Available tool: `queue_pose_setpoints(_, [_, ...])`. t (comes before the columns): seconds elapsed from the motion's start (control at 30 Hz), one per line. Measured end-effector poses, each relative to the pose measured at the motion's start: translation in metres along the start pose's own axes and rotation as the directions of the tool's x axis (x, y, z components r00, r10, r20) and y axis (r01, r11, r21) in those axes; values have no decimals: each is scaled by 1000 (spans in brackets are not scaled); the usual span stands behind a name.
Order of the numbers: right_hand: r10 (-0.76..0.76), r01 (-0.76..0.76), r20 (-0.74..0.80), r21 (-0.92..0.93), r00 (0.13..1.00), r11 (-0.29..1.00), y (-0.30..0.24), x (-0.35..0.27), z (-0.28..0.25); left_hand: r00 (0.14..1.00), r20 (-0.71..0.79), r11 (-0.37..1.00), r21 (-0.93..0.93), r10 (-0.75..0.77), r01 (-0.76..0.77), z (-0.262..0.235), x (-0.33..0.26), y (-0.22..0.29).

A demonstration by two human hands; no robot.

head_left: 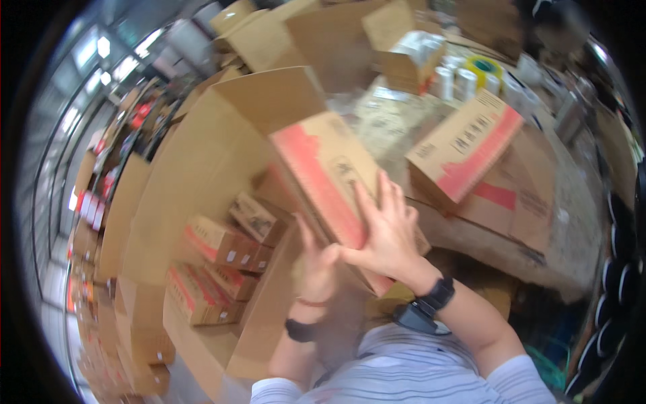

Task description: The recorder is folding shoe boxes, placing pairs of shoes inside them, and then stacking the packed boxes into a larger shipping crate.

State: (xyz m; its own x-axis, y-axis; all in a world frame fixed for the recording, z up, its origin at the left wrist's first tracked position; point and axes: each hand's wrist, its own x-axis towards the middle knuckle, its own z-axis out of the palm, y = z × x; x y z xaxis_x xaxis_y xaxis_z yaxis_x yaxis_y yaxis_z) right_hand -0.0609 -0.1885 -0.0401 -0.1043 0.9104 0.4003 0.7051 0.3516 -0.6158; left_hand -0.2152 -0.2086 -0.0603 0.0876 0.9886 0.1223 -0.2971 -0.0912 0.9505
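— What packages show here?
— A flat brown cardboard box with a red band [330, 178], tilted over a large open brown cardboard carton [202, 168].
— Inside the carton?
— Small brown-and-red cardboard boxes [222, 246], stacked.
— Elsewhere?
— Another brown-and-red box [464, 145] lies to the right, with plain cartons [269, 34] behind.

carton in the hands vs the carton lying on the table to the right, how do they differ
The held carton is gripped by the right hand and left hand over the big open box; the table carton lies untouched. The held carton tilts steeply; the table carton rests flatter on other cardboard. Both are brown cardboard with red bands.
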Motion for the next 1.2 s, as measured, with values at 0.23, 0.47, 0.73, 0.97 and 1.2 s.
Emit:
queue_pose_setpoints(0.23, [-232, 147, 73, 583, 970, 799, 1, -9, 2, 979, -193, 957, -289, -63, 4, -63, -3, -15])
queue_pose_setpoints(0.47, [-175, 141, 42, 422, 984, 896, 42, -33, -1, 791, -607, 990, -48, 73, -129, -257, -21, 39])
queue_pose_setpoints(0.73, [32, -91, 175, 341, 984, 935, 73, -62, 15, 714, -686, 989, 119, 142, -83, -486, -20, 106])
queue_pose_setpoints(0.97, [-78, -20, 288, 323, 955, 946, 63, -50, 28, 443, -791, 485, 609, 421, 627, -478, -7, 72])
queue_pose_setpoints(1.2, [3, -89, 309, 264, 951, 960, 77, -61, 24, 379, -716, 28, 485, 587, 874, -381, 19, 62])
